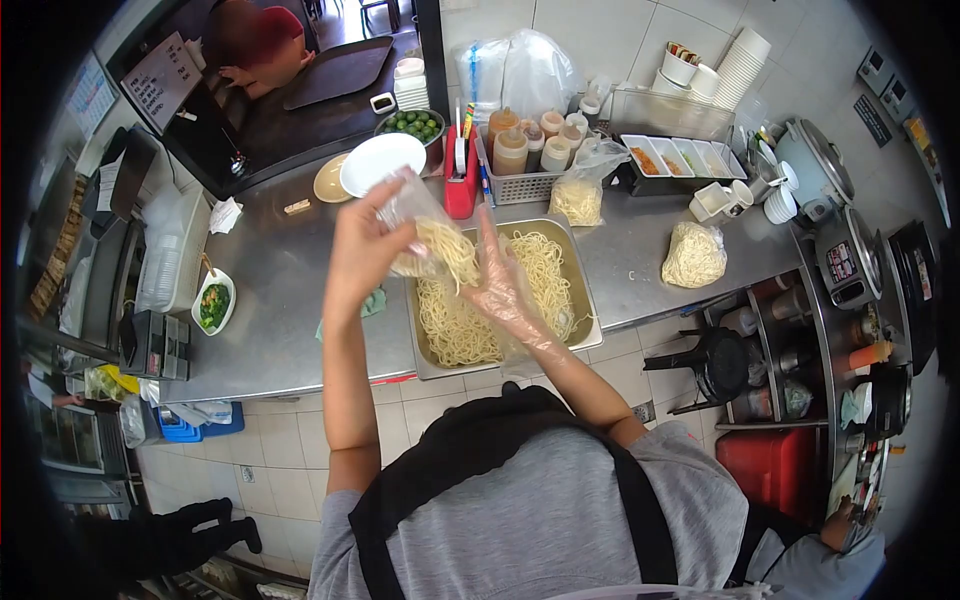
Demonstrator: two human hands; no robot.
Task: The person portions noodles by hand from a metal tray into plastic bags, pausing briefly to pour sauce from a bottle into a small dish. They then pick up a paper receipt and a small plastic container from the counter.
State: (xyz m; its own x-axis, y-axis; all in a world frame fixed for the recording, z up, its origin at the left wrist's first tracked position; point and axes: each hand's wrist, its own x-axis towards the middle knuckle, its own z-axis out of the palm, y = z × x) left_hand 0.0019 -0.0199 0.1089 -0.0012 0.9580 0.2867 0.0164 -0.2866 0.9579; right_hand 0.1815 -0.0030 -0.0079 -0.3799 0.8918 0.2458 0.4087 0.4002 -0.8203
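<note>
Bare and closed on the top of a clear plastic bag point(412, 203), my left hand point(367, 245) is above the left edge of a metal tray point(592, 316). Noodles point(447, 252) show in the bag's lower part. My right hand point(505, 292), in a clear plastic glove, is beside the bag with its fingers stretched out. Beneath both hands, the tray holds a wide layer of loose noodles point(455, 330). Part of a green cloth point(373, 303) lies left of the tray.
Bagged noodles point(693, 255) sit on the counter point(270, 320) at the right. Behind the tray are a sauce bottle basket point(525, 188), a red holder point(461, 180) and a white bowl point(383, 165). Greens point(213, 305) fill a dish at left. Other people are at the window, lower left and lower right.
</note>
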